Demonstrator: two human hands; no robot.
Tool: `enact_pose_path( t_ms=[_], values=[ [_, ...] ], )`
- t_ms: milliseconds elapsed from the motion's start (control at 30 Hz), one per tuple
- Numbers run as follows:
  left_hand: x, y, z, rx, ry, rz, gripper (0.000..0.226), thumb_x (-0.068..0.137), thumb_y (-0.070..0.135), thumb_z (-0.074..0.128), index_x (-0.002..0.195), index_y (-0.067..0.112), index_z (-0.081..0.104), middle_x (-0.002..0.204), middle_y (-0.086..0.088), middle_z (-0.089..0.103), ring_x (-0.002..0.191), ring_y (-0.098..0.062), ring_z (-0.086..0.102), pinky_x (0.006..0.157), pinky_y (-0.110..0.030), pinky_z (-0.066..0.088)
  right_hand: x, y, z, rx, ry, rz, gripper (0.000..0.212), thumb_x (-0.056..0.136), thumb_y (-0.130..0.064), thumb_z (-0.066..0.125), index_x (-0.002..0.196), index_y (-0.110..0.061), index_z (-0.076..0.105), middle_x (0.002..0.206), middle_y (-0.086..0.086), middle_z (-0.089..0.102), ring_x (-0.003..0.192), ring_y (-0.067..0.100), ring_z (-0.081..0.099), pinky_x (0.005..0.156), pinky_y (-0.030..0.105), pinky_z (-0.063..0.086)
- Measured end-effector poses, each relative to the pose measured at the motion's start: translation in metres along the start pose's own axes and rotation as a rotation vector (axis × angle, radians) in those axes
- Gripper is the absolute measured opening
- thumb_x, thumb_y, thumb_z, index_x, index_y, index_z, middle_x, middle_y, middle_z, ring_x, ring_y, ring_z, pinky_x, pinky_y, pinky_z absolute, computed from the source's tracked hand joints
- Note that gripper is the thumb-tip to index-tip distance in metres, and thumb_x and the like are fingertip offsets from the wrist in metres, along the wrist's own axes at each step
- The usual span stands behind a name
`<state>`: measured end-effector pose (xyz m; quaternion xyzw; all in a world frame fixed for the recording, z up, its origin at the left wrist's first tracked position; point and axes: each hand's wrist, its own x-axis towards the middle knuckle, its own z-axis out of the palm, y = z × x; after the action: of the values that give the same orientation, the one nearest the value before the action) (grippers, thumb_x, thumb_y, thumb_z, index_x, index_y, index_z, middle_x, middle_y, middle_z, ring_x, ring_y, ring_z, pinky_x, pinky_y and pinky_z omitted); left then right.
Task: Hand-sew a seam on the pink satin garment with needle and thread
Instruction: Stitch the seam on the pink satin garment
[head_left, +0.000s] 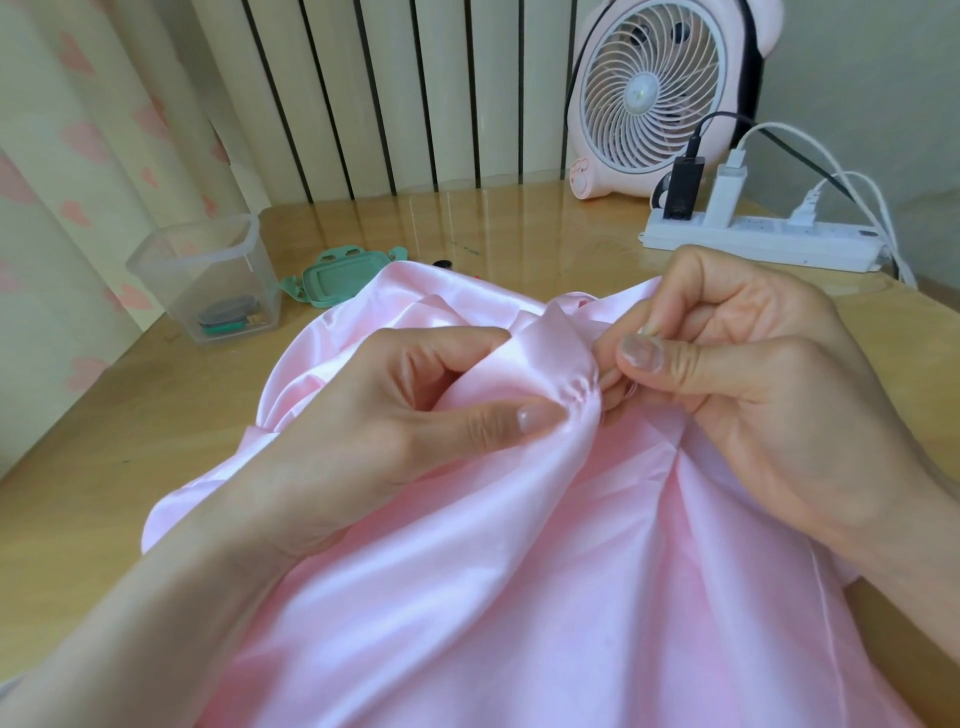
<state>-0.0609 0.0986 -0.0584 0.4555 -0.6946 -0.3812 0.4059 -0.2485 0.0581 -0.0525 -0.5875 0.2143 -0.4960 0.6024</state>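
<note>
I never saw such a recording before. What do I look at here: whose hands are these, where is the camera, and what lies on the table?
No machine: one camera worn on a person's head looks down at their bare hands. The left hand pinches a fold of the pink satin garment; the right hand pinches the satin beside it. The needle is too small to make out. On the table stand a clear plastic box, a green lid, a white power strip and a pink fan.

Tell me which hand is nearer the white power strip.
Right. The right hand pinches the satin garment directly in front of the power strip; the left hand grips a fold of the garment farther left, away from the strip.
</note>
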Motion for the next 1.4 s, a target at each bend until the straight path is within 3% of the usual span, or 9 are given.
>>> enact_pose_path(
  t_ms=[267, 433, 700, 867, 1067, 1200, 1300, 1367, 1400],
  values=[
    [-0.001, -0.005, -0.002, 0.046, 0.016, 0.021, 0.027, 0.077, 0.024, 0.069, 0.099, 0.009, 0.067, 0.096, -0.012, 0.071, 0.092, -0.03, 0.067, 0.079, -0.032, 0.054, 0.0, 0.0, 0.001, 0.023, -0.035, 0.009, 0.014, 0.05, -0.008, 0.068, 0.052, -0.006, 0.055, 0.059, 0.02, 0.065, 0.048, 0.025, 0.062, 0.048, 0.027, 0.051],
    [0.0, -0.005, -0.001, 0.054, 0.013, 0.038, 0.035, 0.075, 0.034, 0.067, 0.101, 0.012, 0.066, 0.098, -0.01, 0.071, 0.093, -0.026, 0.068, 0.081, -0.032, 0.054, 0.001, -0.001, 0.0, 0.022, -0.053, 0.01, 0.014, 0.05, -0.009, 0.068, 0.053, -0.006, 0.055, 0.058, 0.02, 0.065, 0.048, 0.025, 0.062, 0.048, 0.026, 0.051],
    [-0.001, -0.006, -0.001, -0.02, 0.009, 0.026, 0.026, 0.078, 0.021, 0.067, 0.102, 0.012, 0.069, 0.1, -0.005, 0.073, 0.094, -0.017, 0.069, 0.079, -0.024, 0.052, 0.0, 0.0, 0.002, 0.106, -0.049, 0.057, 0.014, 0.05, -0.004, 0.066, 0.051, -0.005, 0.052, 0.056, 0.017, 0.063, 0.047, 0.023, 0.061, 0.047, 0.024, 0.05],
    [-0.001, -0.008, 0.0, -0.008, 0.021, 0.04, 0.027, 0.079, 0.018, 0.067, 0.103, 0.006, 0.068, 0.101, -0.01, 0.072, 0.096, -0.025, 0.068, 0.081, -0.029, 0.054, -0.001, 0.004, 0.003, 0.164, -0.037, 0.091, 0.019, 0.048, -0.004, 0.067, 0.051, -0.003, 0.048, 0.054, 0.017, 0.057, 0.046, 0.022, 0.057, 0.047, 0.024, 0.049],
    [-0.001, -0.007, 0.004, 0.01, 0.031, 0.07, 0.038, 0.075, 0.033, 0.066, 0.1, 0.004, 0.067, 0.099, -0.014, 0.071, 0.094, -0.03, 0.067, 0.082, -0.036, 0.053, -0.002, 0.007, 0.004, 0.112, -0.053, 0.086, 0.018, 0.047, -0.004, 0.068, 0.05, -0.006, 0.05, 0.054, 0.008, 0.057, 0.048, 0.017, 0.055, 0.051, 0.017, 0.046],
    [-0.001, 0.0, 0.006, -0.028, 0.02, 0.121, 0.021, 0.08, 0.023, 0.072, 0.096, 0.01, 0.071, 0.097, -0.007, 0.072, 0.092, -0.014, 0.067, 0.081, -0.023, 0.05, 0.0, 0.009, 0.002, 0.032, -0.069, 0.088, 0.026, 0.049, 0.011, 0.07, 0.05, -0.01, 0.055, 0.057, 0.005, 0.06, 0.058, 0.02, 0.059, 0.058, 0.02, 0.049],
    [-0.004, 0.003, 0.003, 0.16, 0.244, 0.258, 0.018, 0.082, 0.019, 0.065, 0.099, 0.02, 0.064, 0.098, 0.002, 0.068, 0.096, -0.015, 0.063, 0.085, -0.027, 0.048, 0.002, 0.008, -0.002, 0.045, -0.024, 0.117, 0.025, 0.05, 0.011, 0.07, 0.049, -0.011, 0.057, 0.063, 0.009, 0.059, 0.057, 0.015, 0.056, 0.059, 0.018, 0.048],
    [-0.004, 0.004, -0.007, 0.294, 0.481, 0.37, 0.006, 0.085, 0.011, 0.057, 0.091, 0.013, 0.057, 0.088, 0.001, 0.062, 0.086, -0.013, 0.059, 0.079, -0.025, 0.044, 0.003, 0.007, -0.004, 0.04, 0.01, 0.126, 0.025, 0.047, 0.009, 0.071, 0.049, -0.011, 0.056, 0.065, 0.01, 0.057, 0.056, 0.015, 0.053, 0.058, 0.017, 0.046],
    [-0.003, 0.005, -0.011, 0.35, 0.521, 0.377, 0.006, 0.084, 0.016, 0.055, 0.083, 0.009, 0.055, 0.081, 0.003, 0.059, 0.078, -0.01, 0.056, 0.074, -0.021, 0.04, 0.003, 0.007, -0.004, 0.033, 0.02, 0.127, 0.025, 0.043, 0.006, 0.074, 0.048, -0.011, 0.056, 0.064, 0.01, 0.056, 0.055, 0.014, 0.051, 0.057, 0.017, 0.045]
  ],
)
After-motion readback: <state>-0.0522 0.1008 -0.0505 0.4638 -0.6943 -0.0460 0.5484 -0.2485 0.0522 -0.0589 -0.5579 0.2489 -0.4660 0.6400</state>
